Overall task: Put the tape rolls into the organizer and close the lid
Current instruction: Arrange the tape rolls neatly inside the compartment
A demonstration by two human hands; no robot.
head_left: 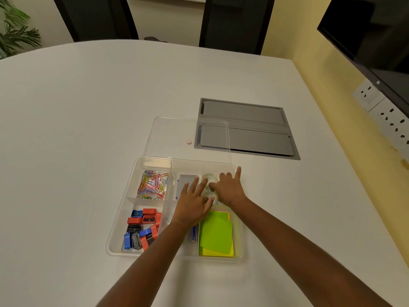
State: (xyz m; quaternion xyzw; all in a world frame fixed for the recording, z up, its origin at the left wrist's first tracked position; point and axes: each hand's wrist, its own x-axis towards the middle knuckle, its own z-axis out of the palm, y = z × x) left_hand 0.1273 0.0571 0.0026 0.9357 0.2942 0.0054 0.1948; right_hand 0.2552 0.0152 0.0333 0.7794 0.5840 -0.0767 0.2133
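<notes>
Head view: clear tape rolls (pixel 209 181) are seen in the far right compartment of the clear organizer (pixel 124 220) on the bench (pixel 77 129), covered by the left hand (pixel 192 201) and right hand (pixel 229 188), fingers spread. The lid (pixel 168 134) is laid just behind.

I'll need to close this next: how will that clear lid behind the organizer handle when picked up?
The lid looks thin and clear, so probably light and a bit flexible. Its smooth plastic may be slippery. It lies flat on the table, so an edge likely needs prying up.

Lid (pixel 177 134) behind organizer (pixel 124 218); tape rolls (pixel 209 176) prob. in far-right compartment.
</notes>
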